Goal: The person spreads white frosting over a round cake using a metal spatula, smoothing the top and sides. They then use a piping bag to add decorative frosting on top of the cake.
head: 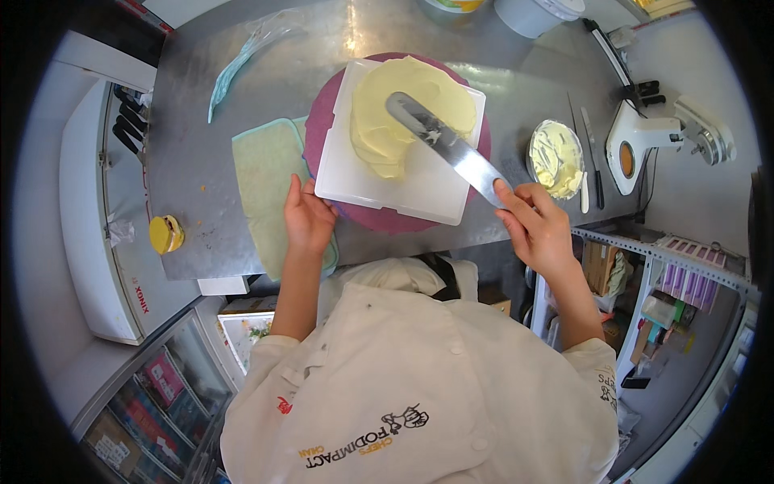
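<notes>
My right hand (539, 227) grips a metal icing spatula (465, 158); its handle is hidden in my fingers. The broad blade carries smears of cream and reaches over a pale yellow, cream-covered mound (417, 85), probably a cake. That mound sits towards the far side of a square white board (363, 184). Under the board is a round turntable with a purple covering (323, 115). My left hand (309, 221) is at the near left corner of the board, thumb apart, fingertips by the turntable's rim and partly hidden.
Right of the turntable stands a bowl of yellow cream (556, 160), beside long knives (591, 157) and a white stand mixer (644, 136). A green cloth (263, 187) lies left, with a yellow-lidded jar (166, 235) and a piping bag (228, 77) farther off. White tub (535, 17) at the back.
</notes>
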A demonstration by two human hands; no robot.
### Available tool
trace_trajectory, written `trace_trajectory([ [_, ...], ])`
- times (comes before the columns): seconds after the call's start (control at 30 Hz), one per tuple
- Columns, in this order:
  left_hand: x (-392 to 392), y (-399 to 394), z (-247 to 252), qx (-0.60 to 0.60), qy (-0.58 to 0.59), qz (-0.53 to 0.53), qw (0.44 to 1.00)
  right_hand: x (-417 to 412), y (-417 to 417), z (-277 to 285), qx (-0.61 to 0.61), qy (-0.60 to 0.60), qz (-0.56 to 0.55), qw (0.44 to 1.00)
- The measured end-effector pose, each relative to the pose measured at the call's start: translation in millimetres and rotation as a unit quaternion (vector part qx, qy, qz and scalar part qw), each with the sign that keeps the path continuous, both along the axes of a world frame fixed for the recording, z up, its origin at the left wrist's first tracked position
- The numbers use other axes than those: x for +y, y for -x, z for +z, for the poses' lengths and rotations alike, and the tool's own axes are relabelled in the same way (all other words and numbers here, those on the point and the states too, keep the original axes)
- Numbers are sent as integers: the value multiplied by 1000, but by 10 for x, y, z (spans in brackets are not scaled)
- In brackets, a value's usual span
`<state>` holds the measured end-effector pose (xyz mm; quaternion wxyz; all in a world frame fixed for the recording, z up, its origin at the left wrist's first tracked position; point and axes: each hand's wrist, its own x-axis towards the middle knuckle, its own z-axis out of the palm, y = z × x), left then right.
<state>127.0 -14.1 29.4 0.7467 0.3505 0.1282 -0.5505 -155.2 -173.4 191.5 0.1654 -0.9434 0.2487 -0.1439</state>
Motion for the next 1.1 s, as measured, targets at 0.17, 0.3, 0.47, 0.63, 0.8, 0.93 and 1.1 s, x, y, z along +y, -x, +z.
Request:
trace_trajectory([
  [0.17,38,-18,-76,17,16,-12,1000,118,-246,-145,-1,55,73,996],
  [0.3,-37,83,152,6,-34,12,999,-7,-342,-234,3,59,-21,998],
  [0.47,102,92,-144,18,67,-25,997,74,-295,-241,-47,-85,1,995],
  [0.63,223,176,-250,54,88,-65,993,15,-256,-234,-29,16,-118,992],
  [0.8,225,247,-227,64,77,-47,994,9,-137,-235,-107,-95,-176,974],
  [0.93,237,267,-225,54,85,-57,993,99,-268,-306,-114,-178,-107,972],
  [1.1,265,285,-233,66,97,-62,991,-8,-296,-259,-41,-44,-131,990],
])
